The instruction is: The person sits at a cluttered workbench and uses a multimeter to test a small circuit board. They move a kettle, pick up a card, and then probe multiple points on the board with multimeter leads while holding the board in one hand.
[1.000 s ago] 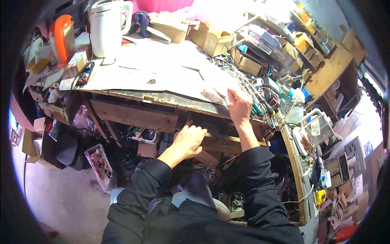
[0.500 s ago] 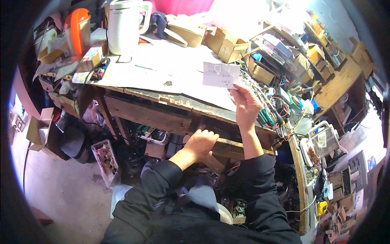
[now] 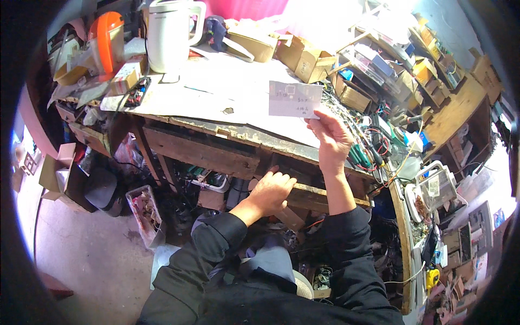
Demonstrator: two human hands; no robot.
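The right hand (image 3: 334, 135), toward 2 o'clock from the middle of the view, holds a pale paper slip (image 3: 292, 98); its thumb and fingers are clamped on the slip's 4 o'clock corner. The slip is at 1 o'clock, seen over the worktop (image 3: 214, 92). The left hand (image 3: 271, 190), at 6 o'clock, is beside a wooden board (image 3: 310, 202); its fingers are curled together, but I cannot tell if they grip. Green-handled tools (image 3: 357, 155) lie at 3 o'clock.

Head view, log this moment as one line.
right hand: holds paper by lower right corner | left hand: at drawer | paper: over bench
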